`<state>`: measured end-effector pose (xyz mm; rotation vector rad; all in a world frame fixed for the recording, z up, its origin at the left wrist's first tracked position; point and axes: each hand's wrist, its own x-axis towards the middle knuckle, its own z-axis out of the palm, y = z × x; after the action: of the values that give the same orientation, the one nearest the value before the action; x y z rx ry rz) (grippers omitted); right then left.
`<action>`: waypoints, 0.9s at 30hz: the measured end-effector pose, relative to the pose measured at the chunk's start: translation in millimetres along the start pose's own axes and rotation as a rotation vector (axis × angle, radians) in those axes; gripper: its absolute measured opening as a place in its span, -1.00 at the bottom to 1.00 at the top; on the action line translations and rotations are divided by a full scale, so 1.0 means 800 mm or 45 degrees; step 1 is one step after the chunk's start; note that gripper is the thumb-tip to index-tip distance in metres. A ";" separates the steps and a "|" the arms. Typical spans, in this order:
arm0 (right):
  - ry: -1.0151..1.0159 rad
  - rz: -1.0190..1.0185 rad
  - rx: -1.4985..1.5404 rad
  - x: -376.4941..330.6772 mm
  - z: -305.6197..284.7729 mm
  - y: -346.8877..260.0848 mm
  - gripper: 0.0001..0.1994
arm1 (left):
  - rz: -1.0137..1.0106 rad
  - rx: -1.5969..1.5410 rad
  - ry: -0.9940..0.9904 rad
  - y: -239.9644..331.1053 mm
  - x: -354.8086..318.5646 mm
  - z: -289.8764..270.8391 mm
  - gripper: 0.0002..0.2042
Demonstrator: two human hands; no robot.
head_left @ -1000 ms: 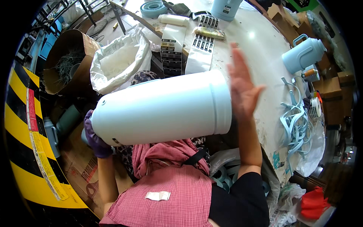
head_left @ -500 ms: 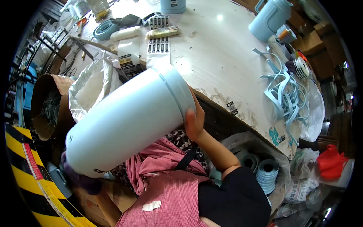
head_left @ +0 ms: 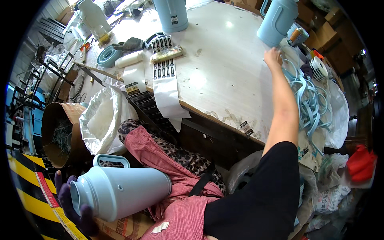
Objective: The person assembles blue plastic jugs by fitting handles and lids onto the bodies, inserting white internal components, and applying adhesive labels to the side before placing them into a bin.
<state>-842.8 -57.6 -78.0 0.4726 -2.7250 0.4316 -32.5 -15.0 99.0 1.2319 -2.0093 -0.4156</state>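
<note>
My left hand, in a purple glove, holds a light blue thermos jug casing by its neck. The casing lies on its side across my lap, its mouth toward the left and its loop handle on the upper side. My bare right hand reaches across the white table, fingers closed at the end of a light blue plastic strip. That strip belongs to a tangled heap at the table's right edge. Just beyond the right hand stands an upright blue jug.
Another blue jug stands at the back. Label sheets hang over the table edge near a white roll and a coil of blue strip. On the left are a white sack, a carton and a striped barrier.
The casing has swung down to my lower left, its mouth now toward the left and its handle showing. My right hand has let go of it and reached to the strips on the table.
</note>
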 end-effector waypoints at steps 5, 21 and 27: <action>-0.668 -0.115 0.383 -0.072 0.007 0.036 -0.49 | -0.270 -0.292 -0.086 -0.001 -0.015 0.024 -0.36; 0.479 -0.811 0.638 -0.238 -0.096 0.003 -0.48 | 0.178 -0.286 0.610 -0.043 -0.112 0.049 -0.35; 0.795 -1.148 1.082 -0.264 -0.154 -0.109 -0.49 | 0.396 -0.199 0.391 -0.037 -0.124 0.042 -0.32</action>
<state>-589.1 -36.6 -27.1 1.3870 -1.4130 1.1854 -11.1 53.0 17.2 0.8143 -1.8239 -0.2113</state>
